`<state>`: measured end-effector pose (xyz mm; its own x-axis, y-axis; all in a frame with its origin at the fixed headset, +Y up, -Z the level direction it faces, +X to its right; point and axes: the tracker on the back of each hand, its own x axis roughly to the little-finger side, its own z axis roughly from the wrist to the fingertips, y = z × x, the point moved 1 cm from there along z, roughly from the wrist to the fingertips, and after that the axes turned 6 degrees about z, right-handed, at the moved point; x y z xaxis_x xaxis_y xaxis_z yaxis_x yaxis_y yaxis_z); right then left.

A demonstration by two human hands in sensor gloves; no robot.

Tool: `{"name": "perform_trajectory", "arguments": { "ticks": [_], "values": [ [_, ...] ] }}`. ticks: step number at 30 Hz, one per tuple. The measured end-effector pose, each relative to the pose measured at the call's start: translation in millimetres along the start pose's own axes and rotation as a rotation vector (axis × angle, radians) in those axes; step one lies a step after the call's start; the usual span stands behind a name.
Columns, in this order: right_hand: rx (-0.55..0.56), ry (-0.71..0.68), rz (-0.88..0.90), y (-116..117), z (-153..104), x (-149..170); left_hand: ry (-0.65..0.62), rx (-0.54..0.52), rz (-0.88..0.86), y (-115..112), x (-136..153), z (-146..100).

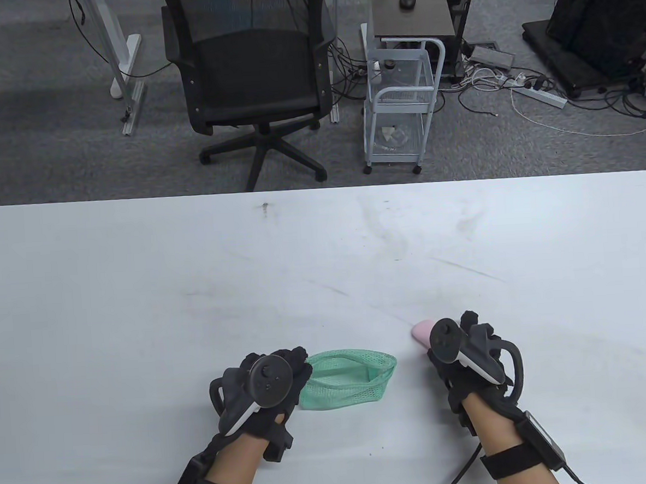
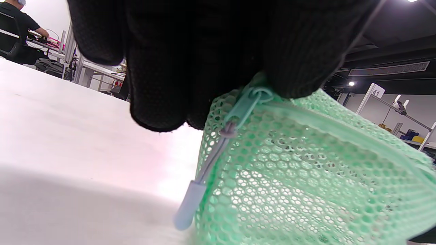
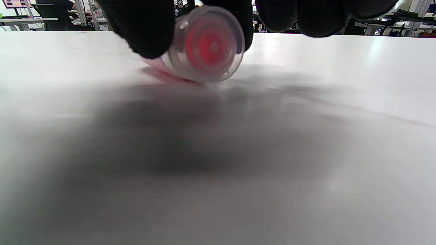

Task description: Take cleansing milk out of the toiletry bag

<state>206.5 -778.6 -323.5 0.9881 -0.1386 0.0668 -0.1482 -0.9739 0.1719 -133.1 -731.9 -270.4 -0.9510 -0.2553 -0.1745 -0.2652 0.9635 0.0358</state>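
A green mesh toiletry bag [image 1: 353, 379] lies open on the white table [image 1: 323, 253] near its front edge. My left hand [image 1: 279, 378] grips the bag's left end; in the left wrist view my fingers [image 2: 204, 51] pinch the mesh [image 2: 306, 170] by the zipper slider, and the zipper pull [image 2: 190, 200] hangs down. My right hand [image 1: 458, 343] holds the pink cleansing milk tube [image 1: 422, 331] right of the bag, lying on its side at the table. In the right wrist view its clear cap [image 3: 204, 44] faces the camera under my fingers [image 3: 143, 23].
Beyond the table's far edge stand a black office chair [image 1: 252, 66] and a white wire trolley [image 1: 402, 100] on grey carpet, with cables and a power strip [image 1: 538, 95] on the floor at the right.
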Motion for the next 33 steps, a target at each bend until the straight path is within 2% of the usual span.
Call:
{"name": "perform_trajectory", "arguments": {
  "ticks": [12,23,33],
  "values": [
    [0.083,-0.059,0.072,-15.3,-7.1,-3.4,0.0,0.0,-0.003,0.0,0.4,0.1],
    [0.215,-0.322,0.132,-36.3,-38.9,-34.7,-0.002,0.005,-0.003,-0.5,0.4,0.1],
    [0.222,-0.511,0.138,-29.7,-60.8,-68.8,-0.01,0.015,-0.005,-1.6,-0.4,0.2]
  ]
}}
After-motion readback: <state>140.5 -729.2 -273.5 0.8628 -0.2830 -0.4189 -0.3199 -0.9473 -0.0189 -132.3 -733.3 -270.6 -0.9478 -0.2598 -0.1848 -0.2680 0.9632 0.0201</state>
